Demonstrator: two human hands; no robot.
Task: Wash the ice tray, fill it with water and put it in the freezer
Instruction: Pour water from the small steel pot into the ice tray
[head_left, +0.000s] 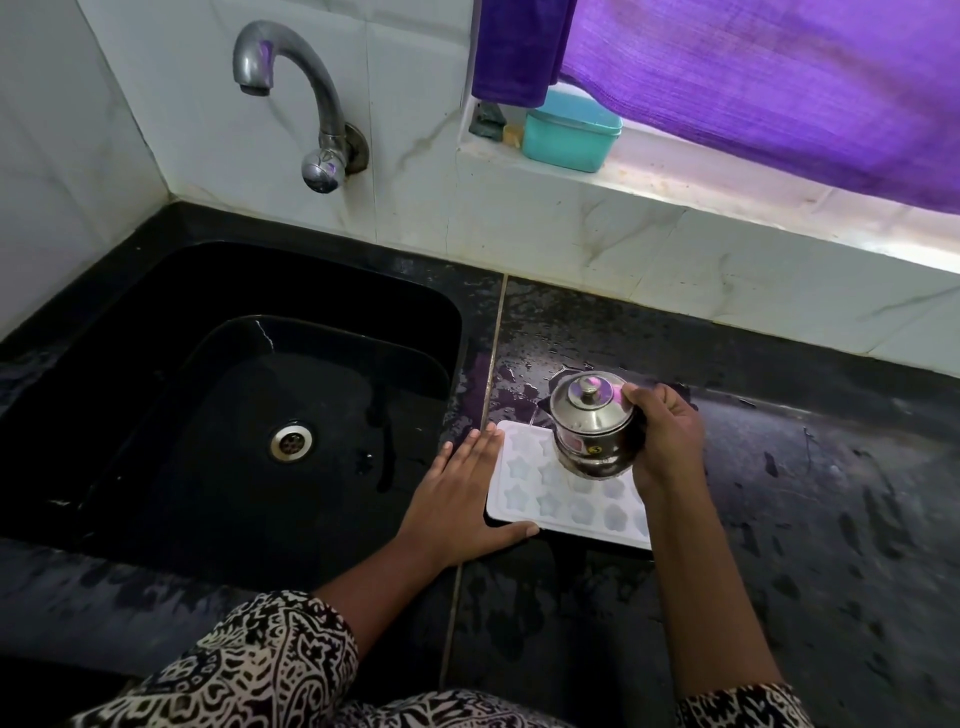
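Note:
A white ice tray (524, 496) with star-shaped cups lies flat on the wet black counter (779, 493), just right of the sink. My left hand (460, 493) rests against the tray's left edge with straight fingers and the thumb along its near edge. My right hand (667, 436) grips a small lidded steel pot (592, 421), tilted over the tray's far cups. A thin stream of water seems to run from the pot's spout to the tray.
The black sink (223, 395) with its drain sits to the left, under a steel tap (306, 98) on the tiled wall. A teal box (569, 132) stands on the window ledge beneath a purple curtain (779, 78). Water is splashed on the counter behind the tray.

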